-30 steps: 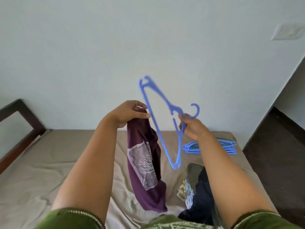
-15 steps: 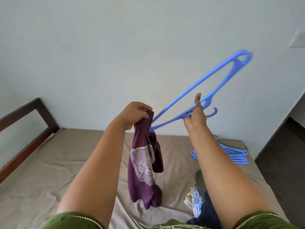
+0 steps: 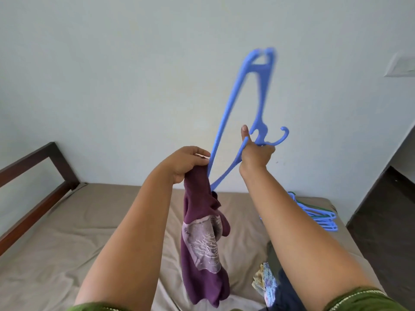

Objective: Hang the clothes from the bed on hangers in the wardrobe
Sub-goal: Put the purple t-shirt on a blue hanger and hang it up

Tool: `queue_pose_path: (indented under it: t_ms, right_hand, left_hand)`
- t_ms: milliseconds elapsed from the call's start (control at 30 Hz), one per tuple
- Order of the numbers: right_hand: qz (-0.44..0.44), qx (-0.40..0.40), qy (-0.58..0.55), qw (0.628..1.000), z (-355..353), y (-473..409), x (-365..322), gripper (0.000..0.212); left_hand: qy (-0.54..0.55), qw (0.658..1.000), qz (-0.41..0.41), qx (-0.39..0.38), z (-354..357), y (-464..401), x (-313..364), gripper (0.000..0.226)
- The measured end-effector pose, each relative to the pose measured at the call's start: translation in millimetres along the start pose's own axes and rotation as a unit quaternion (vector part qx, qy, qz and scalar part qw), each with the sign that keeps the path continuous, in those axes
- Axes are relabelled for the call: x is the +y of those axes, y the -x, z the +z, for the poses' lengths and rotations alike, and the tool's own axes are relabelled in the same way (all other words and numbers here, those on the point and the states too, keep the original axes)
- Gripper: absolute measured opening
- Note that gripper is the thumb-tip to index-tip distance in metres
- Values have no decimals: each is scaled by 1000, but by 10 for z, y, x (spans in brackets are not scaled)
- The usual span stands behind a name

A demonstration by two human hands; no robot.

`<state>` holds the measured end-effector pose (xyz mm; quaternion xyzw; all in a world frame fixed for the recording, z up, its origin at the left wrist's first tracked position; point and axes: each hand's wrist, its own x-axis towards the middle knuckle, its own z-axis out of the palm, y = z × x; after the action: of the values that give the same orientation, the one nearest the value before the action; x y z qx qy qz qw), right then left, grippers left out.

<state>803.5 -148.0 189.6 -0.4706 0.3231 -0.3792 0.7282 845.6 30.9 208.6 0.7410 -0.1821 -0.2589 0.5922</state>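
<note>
A purple T-shirt with a pale print hangs above the bed, bunched at its top in the grip of my left hand. To its right my right hand grips a blue plastic hanger near its hook, thumb raised. The hanger stands almost upright; one end points high against the wall and its lower end reaches into the shirt's top just below my left hand. More clothes, dark blue and patterned, lie on the bed under my right forearm.
A pile of blue and green hangers lies at the bed's far right corner. A dark wooden bed frame runs along the left. A pale wall stands behind the bed, and dark floor lies to the right.
My right hand has swung the hanger from lying slanted to nearly upright, its lower end pushed into the shirt's top. My left hand keeps its hold on the shirt, which hangs slightly lower.
</note>
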Motion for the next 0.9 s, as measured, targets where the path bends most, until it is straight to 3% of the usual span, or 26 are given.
queue_pose_path:
  t_ms: [67,167,233,300,367,500,600,833,900]
  right_hand:
    - [-18,-8,21,1000,8,4,-14,54]
    - [64,6,20,998,-42,11,47,61]
    - [106,-2,-7,994,-100,12,138,58]
    - [116,-6,-24,993,-155,20,171,48]
    - [101,3,-29,994,-168,9,117,53]
    - [54,-14,-58,997,-187,34,-89,52]
    - [73,-35,-112,990,-198,141,-172,35]
    - [113,-43,-195,973,-102,303,73,29]
    - [82,-26,-177,981,-82,283,135,36]
  left_hand:
    - [-11,999,48,-24,11,8,-16,15]
    - [54,989,117,-65,0,51,21,17]
    - [71,983,164,-46,15,62,45,20]
    - [8,981,191,21,22,45,25,24]
    - [-113,972,185,86,-10,38,-4,27]
    - [-435,871,159,165,-137,38,-95,35]
    - [-448,858,158,194,-124,39,-175,40]
    - [-479,821,212,228,-1,109,-30,17]
    - [-457,838,192,230,-68,110,-20,15]
